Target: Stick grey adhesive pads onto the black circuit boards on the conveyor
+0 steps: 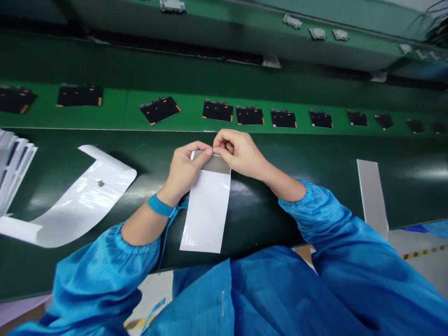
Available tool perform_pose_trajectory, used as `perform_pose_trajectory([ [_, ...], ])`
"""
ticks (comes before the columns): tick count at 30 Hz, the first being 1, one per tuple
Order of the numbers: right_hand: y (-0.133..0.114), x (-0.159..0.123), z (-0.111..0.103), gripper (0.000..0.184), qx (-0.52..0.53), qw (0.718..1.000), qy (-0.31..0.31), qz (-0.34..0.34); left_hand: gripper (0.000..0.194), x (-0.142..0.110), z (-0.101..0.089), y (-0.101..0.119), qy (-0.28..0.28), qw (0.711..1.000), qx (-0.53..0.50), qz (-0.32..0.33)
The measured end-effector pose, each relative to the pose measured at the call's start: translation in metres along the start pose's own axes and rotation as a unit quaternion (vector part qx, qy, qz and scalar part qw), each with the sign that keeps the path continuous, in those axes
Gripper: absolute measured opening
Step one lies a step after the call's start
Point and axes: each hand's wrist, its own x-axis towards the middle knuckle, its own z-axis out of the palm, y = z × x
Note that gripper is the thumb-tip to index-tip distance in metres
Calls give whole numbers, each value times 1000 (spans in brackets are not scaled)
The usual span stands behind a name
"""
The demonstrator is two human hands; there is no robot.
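A glossy white rectangular sheet (207,212) with a grey band at its far end lies before me, over the dark green tabletop. My left hand (187,165) grips the far left corner, its thumb laid over the grey band. At the same far edge, my right hand (241,151) is closed, with thumb and forefinger pinched together near the left thumb. Whether a thin layer sits in that pinch is too small to tell. A blue band (161,205) with a cord circles my left wrist.
To the left lies a curled white sheet (87,196) with small bits on it, beside a stack of white strips (14,168). A grey panel (373,196) rests at the right. Several black boards (217,110) line the green strip behind my hands.
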Motion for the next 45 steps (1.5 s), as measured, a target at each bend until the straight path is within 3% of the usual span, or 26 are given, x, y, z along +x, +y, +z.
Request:
perform_pose_trajectory([
  [6, 14, 5, -3, 9, -70, 997, 3, -45, 29, -2, 0, 5, -2, 1000, -7, -27],
  [10, 64, 31, -45, 10, -112, 994, 6, -3, 31, -3, 1, 5, -6, 999, -22, -48],
  [15, 116, 54, -94, 14, -139, 986, -79, 57, 32, -2, 1, 3, -13, 998, -26, -61],
  [27, 125, 49, -115, 16, -169, 972, -151, 57, 31, -2, 0, 6, -8, 997, -30, -66],
  [35, 133, 41, -115, 19, -263, 953, -132, 70, 29, -1, -1, 3, -20, 994, -87, -62],
  [38, 126, 29, -101, 16, -309, 947, -42, 76, 32, -2, -3, 1, -68, 986, -143, -55],
  [41, 97, 7, -70, 18, -212, 976, 52, 21, 45, -7, 0, 1, -122, 984, -128, -13],
  [43, 70, -10, -49, 16, -83, 995, 43, -45, 58, -12, 3, 3, -123, 989, -66, 38],
  [45, 45, -27, -37, 21, 7, 995, 34, -93, 66, -16, 7, 6, -108, 990, 4, 85],
])
